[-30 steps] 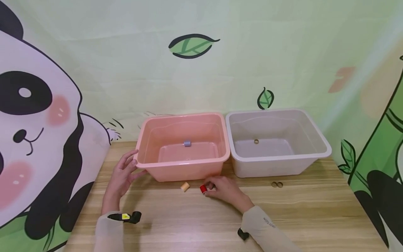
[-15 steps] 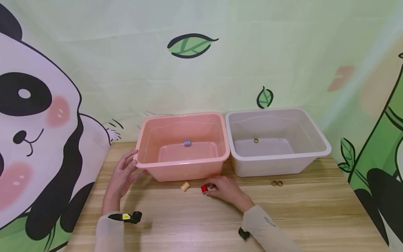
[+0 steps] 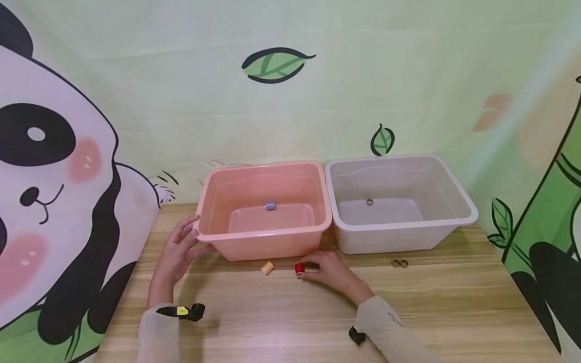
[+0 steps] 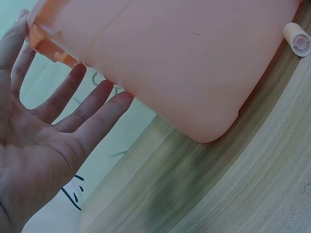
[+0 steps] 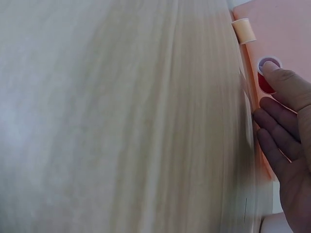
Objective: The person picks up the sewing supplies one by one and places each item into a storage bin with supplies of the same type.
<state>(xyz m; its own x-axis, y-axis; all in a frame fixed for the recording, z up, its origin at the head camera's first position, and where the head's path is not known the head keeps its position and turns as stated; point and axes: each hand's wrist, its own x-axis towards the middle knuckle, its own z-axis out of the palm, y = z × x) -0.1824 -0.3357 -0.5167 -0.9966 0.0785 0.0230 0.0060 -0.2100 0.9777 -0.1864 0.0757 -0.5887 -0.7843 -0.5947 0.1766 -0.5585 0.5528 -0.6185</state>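
Observation:
A red thread spool (image 3: 299,269) with pale ends is pinched between the thumb and fingers of my right hand (image 3: 331,272), in front of the pink basin (image 3: 268,247). The right wrist view shows the thumb pressed on the end of the red spool (image 5: 266,82). My left hand (image 3: 176,254) touches the pink basin's left side near the front corner. In the left wrist view, its fairly straight fingertips (image 4: 127,97) lie against the basin's side under the rim. A light orange thread spool (image 3: 268,267) lies on the table just left of the red one.
Inside the pink basin lies a blue-grey spool (image 3: 270,205). A pale grey basin (image 3: 386,239) stands right beside it, with a small brass-coloured ring (image 3: 369,202) inside. Two similar rings (image 3: 400,263) lie on the wooden table (image 3: 254,322) before the grey basin. A printed cloth hangs behind.
My right hand has shifted slightly right with the red spool, which now stands more upright. The left hand stays at the pink basin.

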